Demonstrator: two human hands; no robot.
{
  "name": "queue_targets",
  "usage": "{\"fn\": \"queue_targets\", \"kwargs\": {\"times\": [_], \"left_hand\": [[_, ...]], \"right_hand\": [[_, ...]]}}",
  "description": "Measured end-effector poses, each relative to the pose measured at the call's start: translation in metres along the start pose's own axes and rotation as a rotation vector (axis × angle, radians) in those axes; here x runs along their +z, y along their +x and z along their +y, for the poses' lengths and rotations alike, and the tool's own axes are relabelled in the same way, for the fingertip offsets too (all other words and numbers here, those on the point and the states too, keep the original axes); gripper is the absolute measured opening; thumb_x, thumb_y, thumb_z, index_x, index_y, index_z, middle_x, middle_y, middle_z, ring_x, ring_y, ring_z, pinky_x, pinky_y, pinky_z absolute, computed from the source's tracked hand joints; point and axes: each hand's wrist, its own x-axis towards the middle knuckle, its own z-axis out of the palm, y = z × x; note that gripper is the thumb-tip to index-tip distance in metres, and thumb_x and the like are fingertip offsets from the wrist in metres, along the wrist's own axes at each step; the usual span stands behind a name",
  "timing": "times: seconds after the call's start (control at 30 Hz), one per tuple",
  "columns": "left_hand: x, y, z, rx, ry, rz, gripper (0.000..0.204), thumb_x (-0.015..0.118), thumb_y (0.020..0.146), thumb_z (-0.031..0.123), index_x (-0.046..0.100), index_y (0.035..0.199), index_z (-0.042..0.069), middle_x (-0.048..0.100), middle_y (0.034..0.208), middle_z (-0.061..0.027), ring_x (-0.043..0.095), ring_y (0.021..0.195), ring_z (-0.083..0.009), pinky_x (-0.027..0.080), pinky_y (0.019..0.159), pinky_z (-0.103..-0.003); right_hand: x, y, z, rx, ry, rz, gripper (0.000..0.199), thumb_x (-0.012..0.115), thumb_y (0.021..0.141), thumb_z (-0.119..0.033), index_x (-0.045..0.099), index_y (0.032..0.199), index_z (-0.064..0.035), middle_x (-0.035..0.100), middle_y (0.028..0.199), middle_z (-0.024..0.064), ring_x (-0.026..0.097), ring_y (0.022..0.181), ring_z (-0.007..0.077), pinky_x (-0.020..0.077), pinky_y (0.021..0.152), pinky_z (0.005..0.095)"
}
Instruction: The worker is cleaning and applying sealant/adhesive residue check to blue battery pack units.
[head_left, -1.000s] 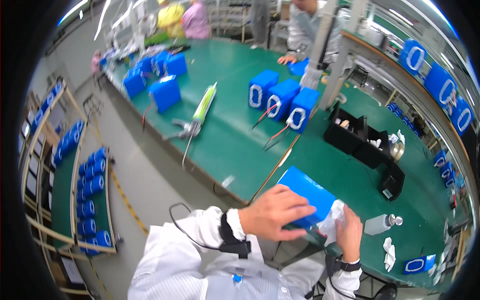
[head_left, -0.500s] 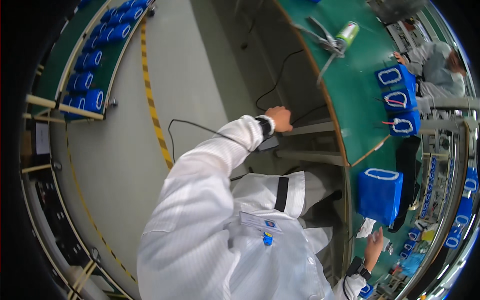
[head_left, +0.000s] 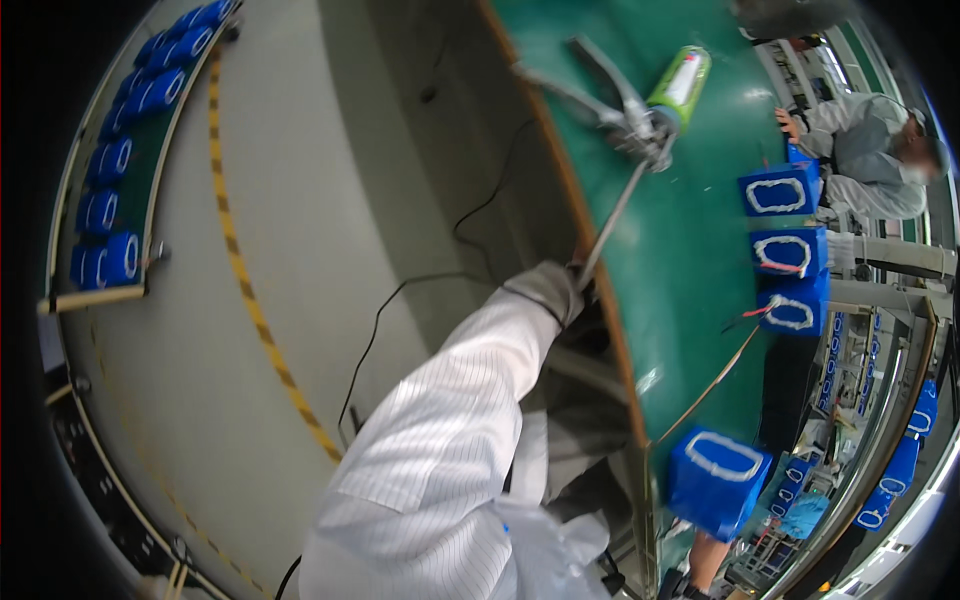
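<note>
A caulking gun with a green cartridge lies on the green-topped table. Its thin metal rod juts over the wooden edge. My left arm, in a striped white sleeve, reaches to that rod's end. Only a sliver of my left hand shows past the cuff, so its grip is hidden. At the near right stands a blue-wrapped battery pack, tilted, with a ring of white sealant on its top face. My right hand is against its lower side, the fingers hidden behind it.
Several similar blue packs, some with red and black wires, stand at the table's far side. Beyond them a person in white works. At left, a rack holds more packs. Black cable trails by the table's edge.
The view has shifted. My left hand has come up to the rod at the table edge. My right hand has moved from beside the near pack to against it, and the pack now leans.
</note>
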Motion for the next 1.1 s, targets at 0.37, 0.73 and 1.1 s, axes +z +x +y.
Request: {"fn": "queue_targets", "kwargs": {"times": [0.37, 0.73, 1.1], "left_hand": [[-0.007, 0.026, 0.075, -0.024, -0.080, -0.145, 0.042, 0.073, 0.087, 0.027, 0.068, 0.124, 0.008, 0.069, 0.117, -0.0206, 0.066, 0.111, -0.0390, 0.055, 0.090, -0.050], [-0.035, 0.004, 0.068, 0.007, -0.048, -0.153, 0.038, 0.074, 0.086, 0.027, 0.069, 0.117, 0.006, 0.070, 0.114, -0.0215, 0.068, 0.108, -0.0392, 0.055, 0.088, -0.049], [-0.087, -0.031, 0.062, 0.041, -0.060, -0.141, 0.036, 0.076, 0.084, 0.027, 0.070, 0.110, 0.003, 0.072, 0.110, -0.0225, 0.069, 0.104, -0.0394, 0.056, 0.086, -0.047]], "right_hand": [[-0.012, -0.070, -0.021, 0.406, 0.172, 0.059, 0.059, 0.066, 0.086, -0.003, 0.052, 0.143, 0.0088, 0.062, 0.134, 0.0309, 0.055, 0.132, 0.0429, 0.0415, 0.111, 0.0454], [-0.013, -0.054, -0.051, 0.438, 0.011, 0.078, 0.046, 0.070, 0.089, -0.008, 0.064, 0.133, 0.0016, 0.064, 0.134, 0.0257, 0.055, 0.129, 0.0436, 0.0423, 0.110, 0.0456], [0.018, -0.070, -0.040, 0.391, 0.383, 0.240, 0.036, 0.071, 0.091, -0.007, 0.067, 0.126, 0.0020, 0.070, 0.120, 0.0203, 0.070, 0.088, 0.0285, 0.0571, 0.077, 0.0383]]}}
